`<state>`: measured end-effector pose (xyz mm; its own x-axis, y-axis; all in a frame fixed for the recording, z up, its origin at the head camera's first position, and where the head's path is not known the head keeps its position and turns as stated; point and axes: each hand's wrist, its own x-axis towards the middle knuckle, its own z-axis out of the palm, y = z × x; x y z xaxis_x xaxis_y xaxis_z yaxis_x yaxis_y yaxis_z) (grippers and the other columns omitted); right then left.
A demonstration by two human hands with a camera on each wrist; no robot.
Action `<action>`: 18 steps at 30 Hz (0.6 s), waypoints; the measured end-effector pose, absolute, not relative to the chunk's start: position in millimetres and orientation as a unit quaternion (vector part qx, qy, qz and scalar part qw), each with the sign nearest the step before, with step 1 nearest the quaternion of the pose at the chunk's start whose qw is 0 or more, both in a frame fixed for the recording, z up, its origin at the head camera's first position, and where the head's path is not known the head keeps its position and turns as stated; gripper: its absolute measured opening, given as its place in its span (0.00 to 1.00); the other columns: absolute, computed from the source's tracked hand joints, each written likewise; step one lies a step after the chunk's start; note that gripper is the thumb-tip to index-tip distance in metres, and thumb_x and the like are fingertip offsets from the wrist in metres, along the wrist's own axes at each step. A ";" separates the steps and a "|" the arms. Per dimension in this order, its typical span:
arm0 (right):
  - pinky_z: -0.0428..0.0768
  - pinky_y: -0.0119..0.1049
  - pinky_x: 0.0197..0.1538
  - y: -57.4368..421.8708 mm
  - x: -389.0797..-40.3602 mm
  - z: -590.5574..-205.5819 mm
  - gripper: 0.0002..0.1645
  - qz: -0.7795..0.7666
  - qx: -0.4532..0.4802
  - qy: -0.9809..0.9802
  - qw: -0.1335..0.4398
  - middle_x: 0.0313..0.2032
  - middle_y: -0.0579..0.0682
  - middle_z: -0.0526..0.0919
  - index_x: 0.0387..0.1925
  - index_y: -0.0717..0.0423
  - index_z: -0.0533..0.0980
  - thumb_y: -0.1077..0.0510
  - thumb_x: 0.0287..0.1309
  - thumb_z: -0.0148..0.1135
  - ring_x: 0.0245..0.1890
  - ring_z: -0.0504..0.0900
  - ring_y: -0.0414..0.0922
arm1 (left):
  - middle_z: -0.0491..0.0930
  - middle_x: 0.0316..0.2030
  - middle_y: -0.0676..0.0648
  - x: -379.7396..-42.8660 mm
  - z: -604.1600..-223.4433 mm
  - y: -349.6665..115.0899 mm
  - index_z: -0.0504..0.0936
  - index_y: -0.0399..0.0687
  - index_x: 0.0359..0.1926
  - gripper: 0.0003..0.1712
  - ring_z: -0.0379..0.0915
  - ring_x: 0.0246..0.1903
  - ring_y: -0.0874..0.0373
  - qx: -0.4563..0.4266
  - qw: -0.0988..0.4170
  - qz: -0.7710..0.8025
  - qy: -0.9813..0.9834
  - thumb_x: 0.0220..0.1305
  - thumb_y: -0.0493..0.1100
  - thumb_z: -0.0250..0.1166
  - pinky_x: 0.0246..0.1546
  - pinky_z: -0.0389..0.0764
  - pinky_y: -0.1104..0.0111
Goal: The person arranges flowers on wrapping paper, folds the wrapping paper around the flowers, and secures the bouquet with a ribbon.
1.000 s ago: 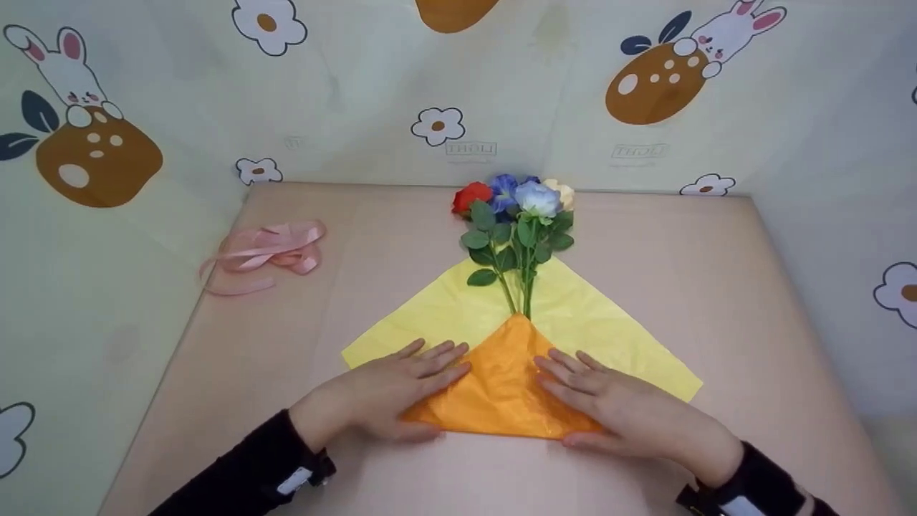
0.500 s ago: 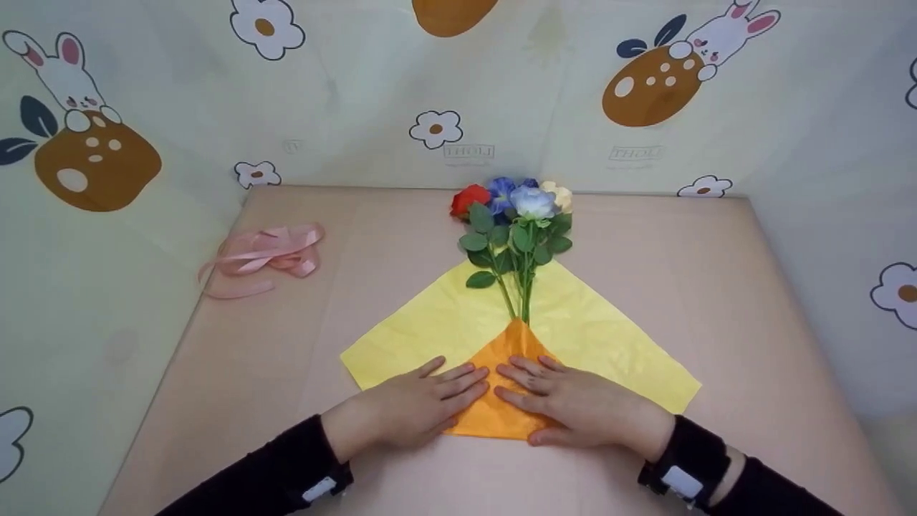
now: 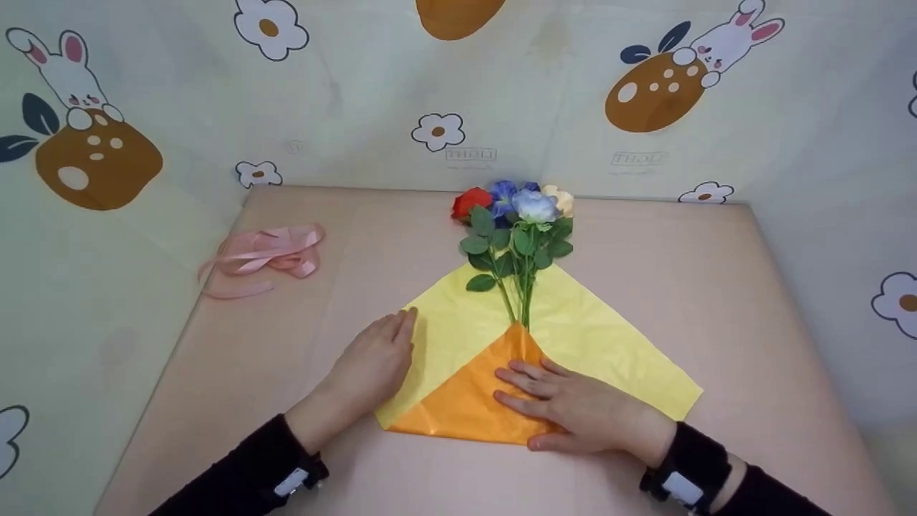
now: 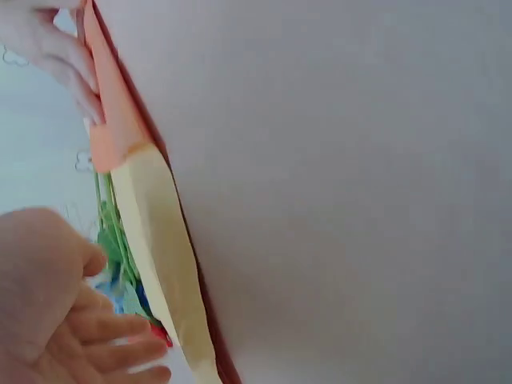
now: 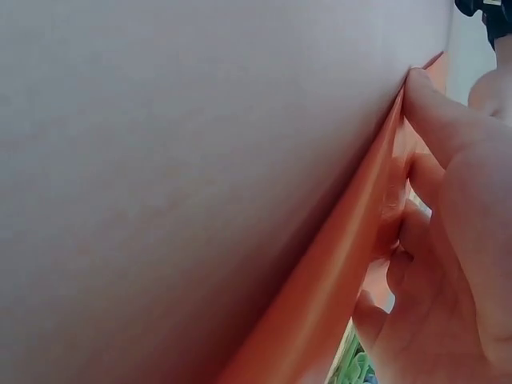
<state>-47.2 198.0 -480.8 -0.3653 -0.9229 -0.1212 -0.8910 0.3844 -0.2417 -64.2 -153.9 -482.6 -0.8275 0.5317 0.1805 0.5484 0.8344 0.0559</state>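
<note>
A sheet of yellow wrapping paper (image 3: 609, 322) lies on the table, its lower part folded up into an orange triangle (image 3: 458, 394). On it lies a bunch of flowers (image 3: 530, 208), red, blue and cream, the stem ends hidden under the orange fold. My right hand (image 3: 573, 401) presses on the fold's right half with spread fingers, thumb at the bottom edge. My left hand (image 3: 365, 358) stands at the paper's left side, fingertips over the yellow edge and left corner hidden behind the hand. In the left wrist view its fingers (image 4: 120, 352) are loosely extended beside the paper's edge (image 4: 172, 256).
A loose heap of pink ribbon (image 3: 272, 251) lies at the back left of the table (image 3: 387, 229). Behind and beside the table rises a pale covering (image 3: 358, 93) printed with rabbits and flowers.
My left hand has left the orange fold and moved left and up to the yellow paper's left side. My right hand slid inward on the fold, then stayed there.
</note>
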 end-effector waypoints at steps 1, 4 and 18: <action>0.63 0.65 0.72 197.9 -47.4 -480.8 0.44 -0.067 -0.551 0.823 0.119 0.80 0.58 0.54 0.81 0.51 0.58 0.39 0.74 0.58 0.79 0.54 0.60 | 0.81 0.54 0.30 -66.9 -482.6 -157.0 0.72 0.23 0.66 0.30 0.81 0.51 0.37 -0.257 0.100 -0.067 -0.959 0.71 0.40 0.65 0.54 0.83 0.50; 0.62 0.65 0.72 197.9 -47.8 -481.5 0.44 -0.069 -0.550 0.823 0.124 0.81 0.58 0.54 0.81 0.52 0.57 0.39 0.74 0.57 0.79 0.54 0.60 | 0.81 0.39 0.32 -72.2 -482.5 -166.6 0.79 0.23 0.54 0.23 0.79 0.37 0.38 -0.187 0.115 -0.095 -0.971 0.67 0.40 0.69 0.40 0.84 0.49; 0.61 0.65 0.73 198.9 -46.6 -479.5 0.43 -0.076 -0.552 0.821 0.122 0.81 0.58 0.54 0.81 0.53 0.58 0.40 0.74 0.57 0.79 0.54 0.60 | 0.73 0.28 0.43 -85.0 -460.5 -193.5 0.76 0.36 0.38 0.26 0.71 0.27 0.48 -0.041 -0.119 -0.225 -0.966 0.72 0.58 0.62 0.28 0.73 0.59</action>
<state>-46.6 198.9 -479.5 -0.3602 -0.9254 -0.1174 -0.8883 0.3787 -0.2599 -85.0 -193.5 -460.5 -0.9685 0.1334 -0.2105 0.0264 0.8949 0.4454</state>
